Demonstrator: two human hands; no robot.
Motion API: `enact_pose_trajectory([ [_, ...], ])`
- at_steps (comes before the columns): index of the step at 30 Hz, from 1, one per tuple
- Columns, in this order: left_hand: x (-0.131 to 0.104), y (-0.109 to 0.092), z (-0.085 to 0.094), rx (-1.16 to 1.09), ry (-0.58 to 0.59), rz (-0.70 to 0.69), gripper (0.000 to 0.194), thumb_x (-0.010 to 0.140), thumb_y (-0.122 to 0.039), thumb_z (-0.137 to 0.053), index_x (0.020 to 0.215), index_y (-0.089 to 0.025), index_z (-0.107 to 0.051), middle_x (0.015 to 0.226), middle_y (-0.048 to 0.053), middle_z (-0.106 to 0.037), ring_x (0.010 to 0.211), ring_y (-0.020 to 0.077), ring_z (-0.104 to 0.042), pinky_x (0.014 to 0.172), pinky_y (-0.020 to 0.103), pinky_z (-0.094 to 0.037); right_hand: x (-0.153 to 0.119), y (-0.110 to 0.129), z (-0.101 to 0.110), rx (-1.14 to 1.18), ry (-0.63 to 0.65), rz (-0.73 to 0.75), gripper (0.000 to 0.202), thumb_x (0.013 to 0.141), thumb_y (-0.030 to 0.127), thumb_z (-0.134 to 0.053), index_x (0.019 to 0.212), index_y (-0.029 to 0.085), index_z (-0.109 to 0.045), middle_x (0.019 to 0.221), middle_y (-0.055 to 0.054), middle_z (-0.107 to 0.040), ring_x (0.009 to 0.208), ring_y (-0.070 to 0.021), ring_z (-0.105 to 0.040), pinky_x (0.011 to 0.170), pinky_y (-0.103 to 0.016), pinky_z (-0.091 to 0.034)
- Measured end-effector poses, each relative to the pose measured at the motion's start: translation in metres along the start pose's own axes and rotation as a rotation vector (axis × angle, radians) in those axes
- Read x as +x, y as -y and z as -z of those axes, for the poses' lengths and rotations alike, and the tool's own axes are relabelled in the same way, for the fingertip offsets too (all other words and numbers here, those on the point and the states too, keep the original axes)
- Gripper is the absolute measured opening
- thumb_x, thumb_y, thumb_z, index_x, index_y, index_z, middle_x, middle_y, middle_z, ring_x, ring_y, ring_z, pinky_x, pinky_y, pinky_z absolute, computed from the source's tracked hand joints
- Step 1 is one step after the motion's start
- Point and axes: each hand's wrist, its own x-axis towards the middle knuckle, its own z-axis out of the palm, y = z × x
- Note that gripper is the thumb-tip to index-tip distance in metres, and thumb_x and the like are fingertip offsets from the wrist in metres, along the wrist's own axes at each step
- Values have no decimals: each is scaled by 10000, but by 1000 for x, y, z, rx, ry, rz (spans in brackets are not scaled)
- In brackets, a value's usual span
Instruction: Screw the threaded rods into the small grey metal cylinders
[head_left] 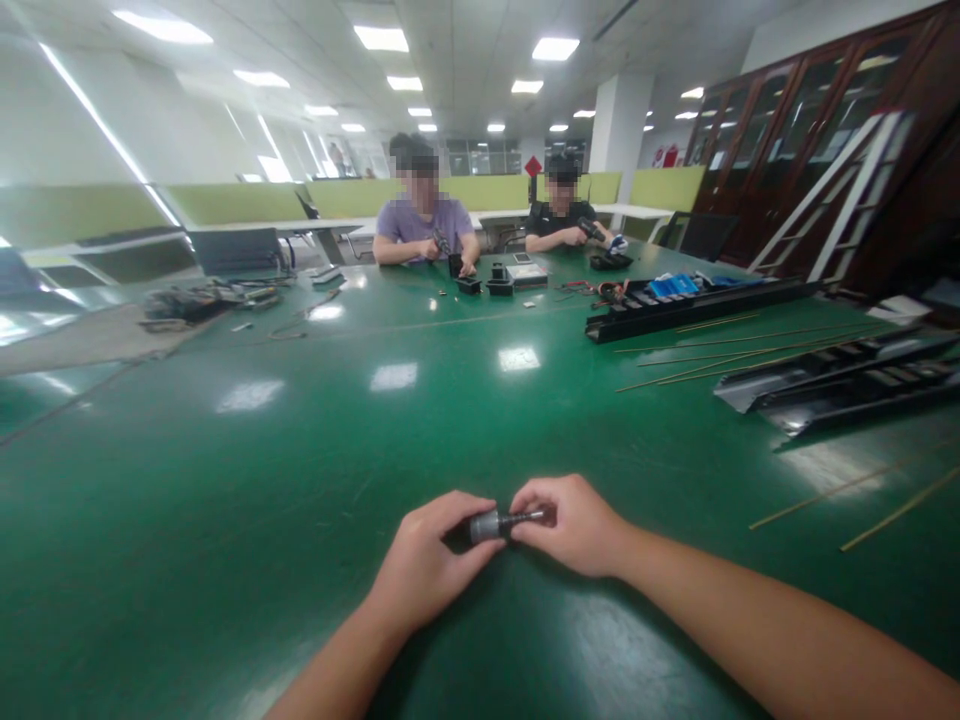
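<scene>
Two bare hands, seen from their owner's viewpoint, meet low in the middle of a glossy green worktop (300, 430). Between them lies a small metal cylinder (485, 526), silver-grey with a dark, narrower end and a thin shaft (529, 516) pointing right. The left hand (431, 555) grips the wide body between thumb and fingers. The right hand (574, 525) pinches the shaft end, its fingers curled about it. Whether the cylinder touches the worktop is impossible to tell.

To the right, well apart from the hands, are thin yellowish rods (900, 510) and long black rails (697, 306), with blue packets (673, 285) on the farthest rail. At the far side sit two people: one in a purple shirt (390, 225) and one in a black shirt (544, 220), each handling a dark tool. A pile of odds and ends (187, 303) lies at the far left. Behind, on the right, a ladder (859, 200) stands before a dark wooden cabinet (802, 110).
</scene>
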Motion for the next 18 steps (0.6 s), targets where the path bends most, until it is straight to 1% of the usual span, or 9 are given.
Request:
enact_pose_trajectory([
  [3, 0, -1, 0, -1, -5, 2, 205, 809, -274, -712, 1007, -221, -705, 947, 37, -734, 848, 185, -689, 777, 276, -546, -1, 1, 1, 4, -1, -5, 147, 757, 235, -717, 894, 182, -720, 796, -20, -732, 695, -166, -664, 637, -250, -480],
  [8, 0, -3, 0, -3, 3, -7, 192, 805, -261, -706, 991, -213, -706, 937, 46, -734, 836, 187, -686, 766, 278, -543, 0, 1, -1, 76, 19, -33, 162, 709, 182, -742, 866, 179, -703, 796, -17, -729, 719, -168, -675, 661, -248, -498],
  [13, -1, -2, 1, -7, -8, -16, 203, 807, -267, -715, 1004, -221, -701, 940, 36, -734, 837, 182, -686, 769, 274, -543, 0, 2, 1, 5, 2, -14, 125, 737, 217, -729, 858, 187, -713, 762, -10, -719, 661, -156, -644, 606, -238, -461],
  [18, -1, -2, 1, -2, -12, 0, 211, 804, -257, -717, 1012, -225, -702, 944, 40, -734, 840, 188, -685, 769, 282, -542, -1, 2, 3, -16, 4, -3, 125, 768, 255, -711, 869, 181, -716, 733, -9, -705, 621, -145, -611, 566, -230, -426],
])
